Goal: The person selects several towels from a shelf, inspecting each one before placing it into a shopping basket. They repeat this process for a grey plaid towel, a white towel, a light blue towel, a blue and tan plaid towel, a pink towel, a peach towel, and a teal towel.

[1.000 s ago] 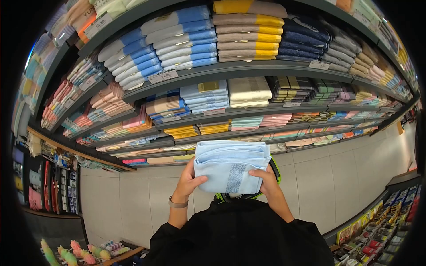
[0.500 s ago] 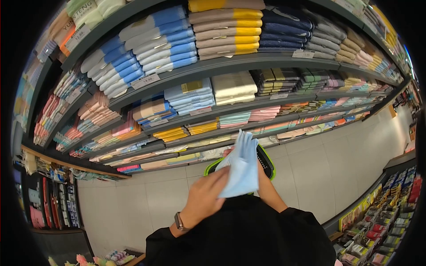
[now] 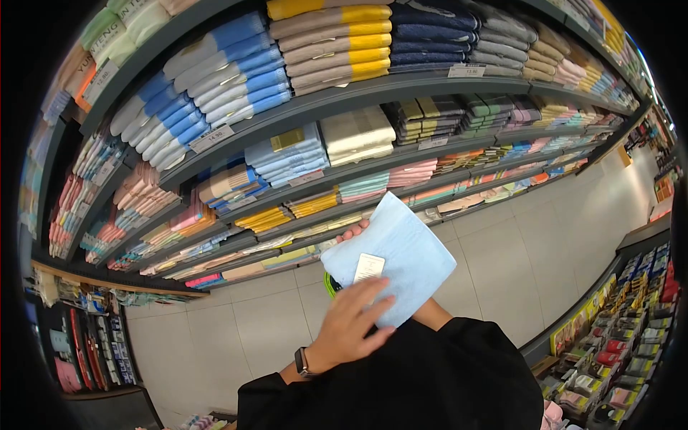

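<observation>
Compared with half a second ago, the light blue towel, above the basket, now shows its broad face and a white tag. The right hand holds it from beneath, fingers visible at its upper-left edge; the left hand, fingers spread apart, is over it, at the tag's lower end.

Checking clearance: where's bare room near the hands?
Bare: pale grey tiled floor right of the folded light-blue cloth towel, up to the lower-right packaged-goods rack; also left, between the left hand and dark side unit. Crowded: dark grey shelves, packed with folded multicoloured textiles. Room in the green-rimmed basket: can't tell, mostly hidden.
</observation>
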Demonstrator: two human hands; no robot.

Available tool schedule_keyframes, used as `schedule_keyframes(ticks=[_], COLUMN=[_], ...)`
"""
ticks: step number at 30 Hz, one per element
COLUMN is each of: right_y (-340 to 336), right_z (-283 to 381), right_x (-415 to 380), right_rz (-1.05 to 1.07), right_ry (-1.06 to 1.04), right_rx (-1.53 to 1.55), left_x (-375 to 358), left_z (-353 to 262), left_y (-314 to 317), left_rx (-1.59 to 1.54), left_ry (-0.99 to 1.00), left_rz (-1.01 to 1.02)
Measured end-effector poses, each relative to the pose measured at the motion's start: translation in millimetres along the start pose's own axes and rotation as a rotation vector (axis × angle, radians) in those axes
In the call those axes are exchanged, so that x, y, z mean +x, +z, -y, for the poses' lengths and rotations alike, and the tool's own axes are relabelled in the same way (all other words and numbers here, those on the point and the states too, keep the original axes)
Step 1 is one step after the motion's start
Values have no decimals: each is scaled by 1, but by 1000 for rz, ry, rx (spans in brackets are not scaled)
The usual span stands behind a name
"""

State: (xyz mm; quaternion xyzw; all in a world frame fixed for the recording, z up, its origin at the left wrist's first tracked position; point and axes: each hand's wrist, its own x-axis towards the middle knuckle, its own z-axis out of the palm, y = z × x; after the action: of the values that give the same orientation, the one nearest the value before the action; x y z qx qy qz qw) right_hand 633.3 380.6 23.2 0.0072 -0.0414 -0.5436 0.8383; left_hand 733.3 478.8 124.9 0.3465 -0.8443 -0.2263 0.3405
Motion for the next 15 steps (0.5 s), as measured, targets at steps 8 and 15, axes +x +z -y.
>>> schedule_keyframes(ticks=[8,15], right_y=[12,-16], right_z=[-3,-4], right_x=[3,0], right_rz=[-4,213], right_ry=[-71,-26], right_rx=[-32,17], left_x=[-17,-22], left_z=[19,21], left_y=[3,10], left_rx=[137,175], left_ry=[-149,-148], left_rz=[-144,7])
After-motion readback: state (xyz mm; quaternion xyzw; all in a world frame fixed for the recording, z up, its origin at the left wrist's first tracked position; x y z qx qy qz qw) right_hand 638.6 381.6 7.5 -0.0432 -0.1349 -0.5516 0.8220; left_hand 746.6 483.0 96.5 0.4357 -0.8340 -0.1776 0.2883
